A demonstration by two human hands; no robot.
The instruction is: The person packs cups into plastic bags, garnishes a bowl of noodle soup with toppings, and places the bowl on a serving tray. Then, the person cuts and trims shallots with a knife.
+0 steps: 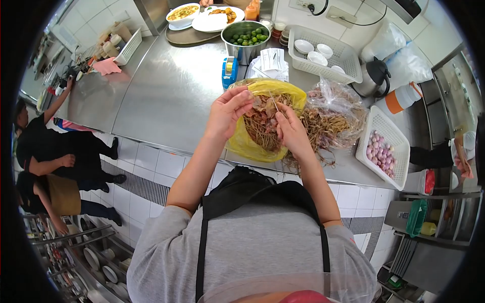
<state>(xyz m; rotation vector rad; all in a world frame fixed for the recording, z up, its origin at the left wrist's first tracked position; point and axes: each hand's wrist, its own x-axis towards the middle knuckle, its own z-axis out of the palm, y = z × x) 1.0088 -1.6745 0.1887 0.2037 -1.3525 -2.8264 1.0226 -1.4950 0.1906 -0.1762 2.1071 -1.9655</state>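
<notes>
My left hand (pixel 231 110) is raised over the left side of a yellow plastic bag (pixel 237 144), thumb and fingertips pinched together; what they hold, if anything, is too small to name. In my right hand (pixel 292 132) is a small knife (pixel 274 102), its thin blade pointing up and away from me. Brown dry roots and reddish skins (pixel 260 129) fill the open yellow bag beneath both hands. Right beside it lies a clear plastic bag (pixel 348 113) with more dry stalks.
A white basket (pixel 400 146) of peeled shallots (pixel 380 154) stands at the right. Beyond the yellow bag are a pot (pixel 231 49) of green limes, a blue tape dispenser (pixel 229 73), papers (pixel 272 59) and a basket (pixel 348 50) of bowls. Two people (pixel 55 151) stand at far left, another at far right.
</notes>
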